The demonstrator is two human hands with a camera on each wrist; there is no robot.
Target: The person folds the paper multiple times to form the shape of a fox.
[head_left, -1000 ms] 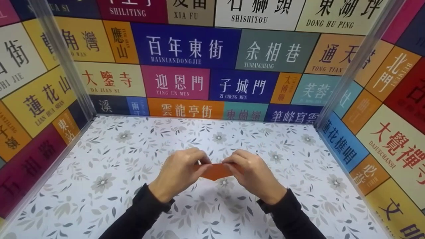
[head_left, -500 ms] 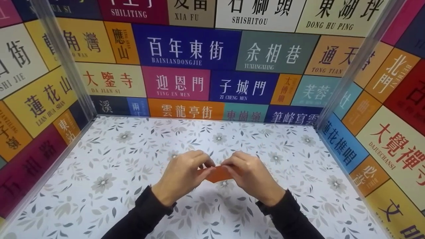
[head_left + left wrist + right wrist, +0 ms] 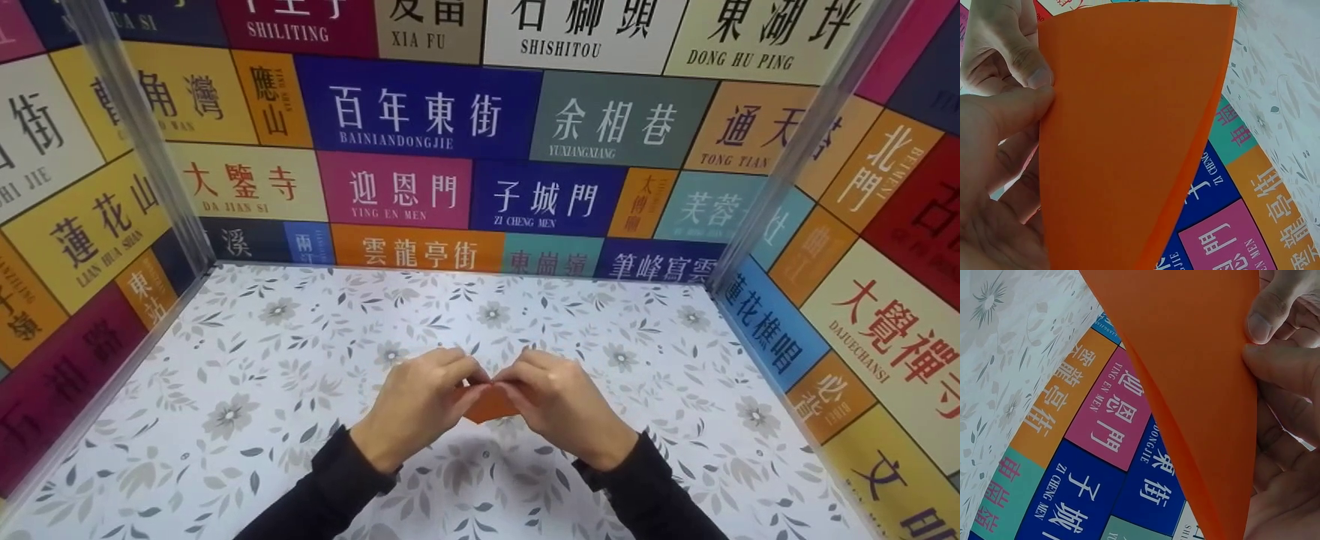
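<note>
Nearest to us, two dark sleeves (image 3: pixel 645 480) come in from the near edge, one at left and one at right. A little farther, in the middle of the scene, we find the left hand (image 3: pixel 416 405) and the right hand (image 3: pixel 566 405), with their backs toward us and their fingertips meeting.

Between them is the orange paper (image 3: pixel 1129 129), which we see held up above the table. In the head view only a small part of it shows below the fingertips, with a corner toward the near side. The left hand pinches the paper narrowly at its edge, between thumb and fingers, and the right hand pinches it in the same manner, just beside. In both wrist views we see a broad, smooth face of the paper, and along its slanting edge runs a brighter strip. How the paper lies inside the fingers, we cannot tell.

Under and around the hands spreads the table (image 3: pixel 247 360), white with grey flowers and leaves. Beyond it stands the far wall (image 3: pixel 427 127), covered with coloured panels; on a blue one we read BAINIANDONGJIE. Similar panels cover the left wall (image 3: pixel 60 300) and the right wall (image 3: pixel 862 300), and a pale strip (image 3: pixel 795 157) marks each far corner.
</note>
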